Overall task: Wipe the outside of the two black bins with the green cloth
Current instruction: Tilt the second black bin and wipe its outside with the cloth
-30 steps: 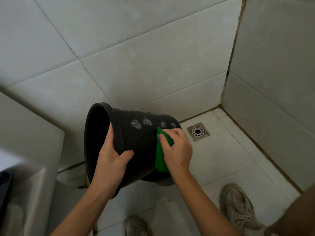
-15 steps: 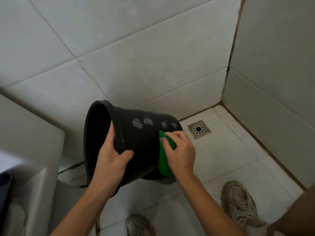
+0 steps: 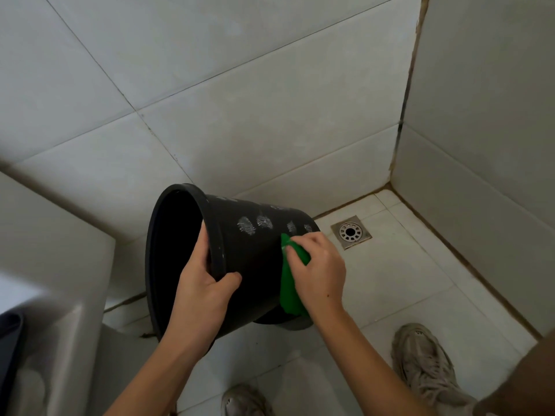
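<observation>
Tiled bathroom corner, pale floor [image 3: 405, 280] with metal drain [image 3: 350, 231], left hand [image 3: 201, 291] gripping tilted black bin [image 3: 249, 265] rim, right hand [image 3: 319, 273] pinching green cloth [image 3: 289, 292] against its side

Large pale grey wall tiles [image 3: 240, 121] fill the view from nine to twelve o'clock and meet a second tiled wall [image 3: 486, 139] at a stained corner joint [image 3: 405, 100] near one o'clock. The floor [image 3: 399, 283] is of lighter tiles with dark grout, and a square metal drain [image 3: 350, 232] is set near the corner. A white fixture [image 3: 51, 295] stands at eight o'clock, in dim, even light.
</observation>
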`<state>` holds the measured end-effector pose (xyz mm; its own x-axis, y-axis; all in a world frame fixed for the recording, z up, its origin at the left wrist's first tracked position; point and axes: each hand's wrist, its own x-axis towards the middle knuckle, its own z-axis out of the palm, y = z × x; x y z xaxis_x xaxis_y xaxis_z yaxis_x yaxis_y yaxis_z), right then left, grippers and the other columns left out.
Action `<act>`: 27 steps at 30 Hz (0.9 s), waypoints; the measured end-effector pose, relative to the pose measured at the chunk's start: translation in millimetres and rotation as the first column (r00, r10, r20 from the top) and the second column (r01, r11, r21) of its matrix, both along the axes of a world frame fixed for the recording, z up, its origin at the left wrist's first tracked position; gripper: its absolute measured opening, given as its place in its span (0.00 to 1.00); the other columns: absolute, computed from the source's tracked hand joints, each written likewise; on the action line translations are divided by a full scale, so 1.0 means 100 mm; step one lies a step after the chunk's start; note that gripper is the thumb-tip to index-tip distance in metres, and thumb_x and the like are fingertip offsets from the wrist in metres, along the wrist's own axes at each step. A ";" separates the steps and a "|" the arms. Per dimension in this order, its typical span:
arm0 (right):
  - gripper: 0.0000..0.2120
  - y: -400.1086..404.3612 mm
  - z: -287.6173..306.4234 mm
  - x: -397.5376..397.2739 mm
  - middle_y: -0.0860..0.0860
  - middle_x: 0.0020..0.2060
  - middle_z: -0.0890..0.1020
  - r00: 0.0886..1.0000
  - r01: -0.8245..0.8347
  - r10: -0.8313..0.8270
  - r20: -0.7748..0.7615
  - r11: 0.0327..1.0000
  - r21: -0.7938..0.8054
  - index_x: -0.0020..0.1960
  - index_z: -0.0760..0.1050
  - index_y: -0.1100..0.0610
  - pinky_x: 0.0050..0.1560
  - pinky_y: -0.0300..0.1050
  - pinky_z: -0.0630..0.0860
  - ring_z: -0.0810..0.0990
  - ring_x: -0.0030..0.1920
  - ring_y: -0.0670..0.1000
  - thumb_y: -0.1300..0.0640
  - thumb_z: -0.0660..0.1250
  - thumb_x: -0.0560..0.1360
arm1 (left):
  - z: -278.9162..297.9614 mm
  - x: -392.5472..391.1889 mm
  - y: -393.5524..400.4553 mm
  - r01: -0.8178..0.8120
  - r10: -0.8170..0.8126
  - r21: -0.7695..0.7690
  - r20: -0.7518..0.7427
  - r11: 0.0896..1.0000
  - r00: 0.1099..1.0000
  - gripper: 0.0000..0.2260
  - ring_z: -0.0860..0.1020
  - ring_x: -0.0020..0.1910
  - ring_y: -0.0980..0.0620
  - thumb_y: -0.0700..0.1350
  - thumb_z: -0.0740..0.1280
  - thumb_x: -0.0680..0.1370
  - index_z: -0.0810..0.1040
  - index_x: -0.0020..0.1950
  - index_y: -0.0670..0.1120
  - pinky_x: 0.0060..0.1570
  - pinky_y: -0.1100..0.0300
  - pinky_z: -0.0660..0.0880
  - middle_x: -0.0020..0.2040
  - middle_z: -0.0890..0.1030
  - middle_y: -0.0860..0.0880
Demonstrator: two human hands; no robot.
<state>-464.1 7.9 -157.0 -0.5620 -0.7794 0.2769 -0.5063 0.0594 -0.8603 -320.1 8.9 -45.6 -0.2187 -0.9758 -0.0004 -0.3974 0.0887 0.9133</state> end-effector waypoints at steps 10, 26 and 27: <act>0.09 0.02 -0.34 -0.28 0.49 0.46 0.80 0.999 0.047 -0.048 0.015 0.994 0.098 0.55 0.82 0.57 0.40 0.29 0.64 0.74 0.43 0.44 0.56 0.70 0.75 | 0.03 0.07 -0.01 0.006 -0.006 0.030 0.000 1.000 1.000 0.38 0.81 0.54 0.60 0.25 0.63 0.75 0.63 0.75 0.60 0.46 0.69 0.78 0.54 0.82 0.61; 0.11 -0.04 -0.41 -0.36 0.50 0.49 0.81 0.998 0.055 -0.059 0.017 0.980 0.189 0.57 0.81 0.56 0.38 0.29 0.63 0.73 0.45 0.44 0.55 0.68 0.76 | 0.00 -0.02 0.03 0.043 -0.044 0.021 0.030 0.999 0.999 0.40 0.80 0.57 0.59 0.24 0.62 0.75 0.60 0.77 0.60 0.52 0.64 0.79 0.57 0.82 0.60; 0.11 -0.05 -0.42 -0.40 0.50 0.50 0.81 0.996 0.079 -0.087 0.025 0.971 0.225 0.58 0.81 0.56 0.38 0.29 0.62 0.73 0.45 0.44 0.54 0.67 0.77 | 0.00 -0.03 0.04 0.051 -0.052 0.020 0.039 0.999 0.998 0.40 0.80 0.58 0.59 0.25 0.62 0.75 0.60 0.77 0.60 0.54 0.63 0.79 0.58 0.81 0.60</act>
<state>-504.2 2.7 -199.2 -0.6336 -0.7695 0.0802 -0.4620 0.2931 -0.8371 -322.7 12.6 -45.8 -0.2678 -0.9631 -0.0283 -0.4286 0.0928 0.8987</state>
